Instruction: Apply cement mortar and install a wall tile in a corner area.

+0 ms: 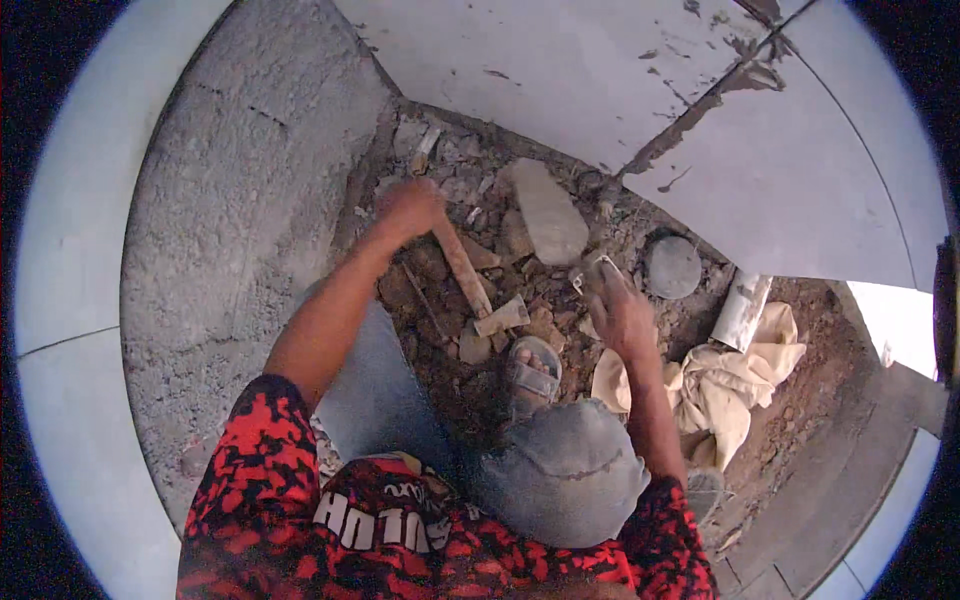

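My left hand (408,208) grips the wooden handle of a hammer (460,265); its head (500,316) lies low among rubble beside my sandalled foot (532,372). My right hand (620,312) is closed, slightly blurred, at a small pale metal object (603,262) that I cannot make out clearly. A flat grey stone slab (548,215) lies between and beyond my hands. A round grey piece (674,267) sits to the right of my right hand, near a white pipe (742,310).
A crumpled cream cloth (735,395) lies at the right on soil (790,440). A rough plastered wall (230,220) rises on the left. Large white tiled surfaces (535,55) border the rubble pit at the top, with a mortar-smeared joint.
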`<state>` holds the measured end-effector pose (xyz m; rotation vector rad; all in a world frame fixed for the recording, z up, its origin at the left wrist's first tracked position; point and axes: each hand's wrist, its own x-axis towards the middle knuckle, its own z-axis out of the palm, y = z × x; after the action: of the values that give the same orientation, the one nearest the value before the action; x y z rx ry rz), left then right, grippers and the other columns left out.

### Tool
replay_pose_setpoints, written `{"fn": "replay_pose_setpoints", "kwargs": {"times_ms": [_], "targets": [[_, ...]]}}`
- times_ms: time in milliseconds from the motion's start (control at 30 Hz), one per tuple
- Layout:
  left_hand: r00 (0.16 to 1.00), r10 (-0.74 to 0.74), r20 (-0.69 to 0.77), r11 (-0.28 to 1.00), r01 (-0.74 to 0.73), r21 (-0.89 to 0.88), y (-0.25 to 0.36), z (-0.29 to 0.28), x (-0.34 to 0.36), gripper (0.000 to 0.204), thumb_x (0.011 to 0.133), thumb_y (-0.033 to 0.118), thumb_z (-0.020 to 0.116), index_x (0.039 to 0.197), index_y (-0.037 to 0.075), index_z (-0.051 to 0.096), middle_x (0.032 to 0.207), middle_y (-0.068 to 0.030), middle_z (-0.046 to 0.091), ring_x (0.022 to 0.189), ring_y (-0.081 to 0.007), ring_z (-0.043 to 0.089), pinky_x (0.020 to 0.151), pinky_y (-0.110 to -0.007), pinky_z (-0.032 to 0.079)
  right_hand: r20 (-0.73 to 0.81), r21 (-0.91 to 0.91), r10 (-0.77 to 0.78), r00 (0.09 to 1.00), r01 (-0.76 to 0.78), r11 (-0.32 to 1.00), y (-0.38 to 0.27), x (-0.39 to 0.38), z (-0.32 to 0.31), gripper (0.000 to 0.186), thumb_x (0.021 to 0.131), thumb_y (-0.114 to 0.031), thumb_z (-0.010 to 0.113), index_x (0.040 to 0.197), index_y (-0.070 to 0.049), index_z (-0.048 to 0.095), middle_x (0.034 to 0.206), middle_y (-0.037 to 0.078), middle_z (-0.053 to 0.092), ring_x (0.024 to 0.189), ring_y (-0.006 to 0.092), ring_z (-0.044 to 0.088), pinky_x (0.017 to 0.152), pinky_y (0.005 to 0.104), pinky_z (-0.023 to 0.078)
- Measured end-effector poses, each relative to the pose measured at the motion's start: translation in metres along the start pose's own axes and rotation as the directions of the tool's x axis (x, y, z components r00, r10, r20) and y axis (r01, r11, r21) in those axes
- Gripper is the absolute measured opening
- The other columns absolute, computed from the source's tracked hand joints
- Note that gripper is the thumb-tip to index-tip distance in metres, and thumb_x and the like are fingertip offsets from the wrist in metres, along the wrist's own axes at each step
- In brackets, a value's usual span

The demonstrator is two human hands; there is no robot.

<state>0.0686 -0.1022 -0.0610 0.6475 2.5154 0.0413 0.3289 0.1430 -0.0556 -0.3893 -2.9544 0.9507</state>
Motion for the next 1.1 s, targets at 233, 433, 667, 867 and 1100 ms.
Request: {"fn": "replay_pose_setpoints", "kwargs": {"times_ms": [233, 433, 667, 867, 1100], "targets": [[0.968, -0.126, -0.215, 0.991, 0.114, -0.068, -0.037, -0.021, -0.054, 0.032, 0.082, 0.030, 0.045, 0.090, 0.001, 0.057, 0.092, -0.0205, 0.057, 0.088, -0.0356, 0.055, 0.075, -0.047, 0.043, 0.246, -0.291, -0.289, 0.925, 0.355, 0.888, -0.005, 0.116, 0.063, 0.038, 0.075, -0.029, 0.054, 0.102, -0.002, 0.051, 0.095, 0.020, 0.055, 0.085, 0.0347, 0.054, 0.071, 0.0443, 0.044], [0.984, -0.014, -0.177, 0.972, -0.028, -0.234, -0.030, -0.040, -0.084, 0.034, 0.083, 0.031, 0.042, 0.089, 0.001, 0.057, 0.092, -0.0198, 0.057, 0.086, -0.0371, 0.054, 0.075, -0.047, 0.042, 0.487, -0.375, -0.398, 0.777, 0.598, 0.709, -0.007, 0.166, 0.080, 0.031, 0.078, -0.026, 0.049, 0.098, -0.003, 0.053, 0.085, 0.021, 0.056, 0.077, 0.0364, 0.054, 0.069, 0.0468, 0.043], [0.965, 0.084, -0.249, 0.921, -0.171, -0.351, -0.024, -0.048, -0.104, 0.033, 0.083, 0.031, 0.042, 0.085, 0.002, 0.057, 0.083, -0.0201, 0.057, 0.081, -0.0370, 0.055, 0.071, -0.047, 0.043, 0.352, -0.224, -0.192, 0.916, 0.281, 0.933, 0.010, 0.168, 0.079, 0.030, 0.078, -0.025, 0.047, 0.099, -0.004, 0.054, 0.083, 0.020, 0.056, 0.078, 0.0330, 0.054, 0.071, 0.0444, 0.043], [0.942, 0.139, -0.304, 0.888, -0.255, -0.384, -0.025, -0.046, -0.111, 0.033, 0.083, 0.032, 0.042, 0.078, 0.001, 0.056, 0.072, -0.0186, 0.057, 0.071, -0.0358, 0.056, 0.065, -0.046, 0.043, 0.215, -0.450, -0.471, 0.856, 0.514, 0.730, 0.010, 0.174, 0.077, 0.027, 0.075, -0.024, 0.051, 0.092, -0.003, 0.056, 0.074, 0.021, 0.055, 0.075, 0.0369, 0.055, 0.066, 0.0459, 0.044], [0.949, 0.158, -0.274, 0.873, -0.263, -0.410, -0.021, -0.052, -0.122, 0.033, 0.083, 0.032, 0.042, 0.082, 0.001, 0.055, 0.079, -0.0195, 0.057, 0.078, -0.0373, 0.055, 0.069, -0.048, 0.043, 0.147, -0.510, -0.126, 0.981, 0.184, 0.840, -0.040, 0.166, 0.075, 0.026, 0.075, -0.024, 0.052, 0.089, -0.003, 0.055, 0.083, 0.020, 0.057, 0.083, 0.0365, 0.056, 0.069, 0.0462, 0.045]]}}
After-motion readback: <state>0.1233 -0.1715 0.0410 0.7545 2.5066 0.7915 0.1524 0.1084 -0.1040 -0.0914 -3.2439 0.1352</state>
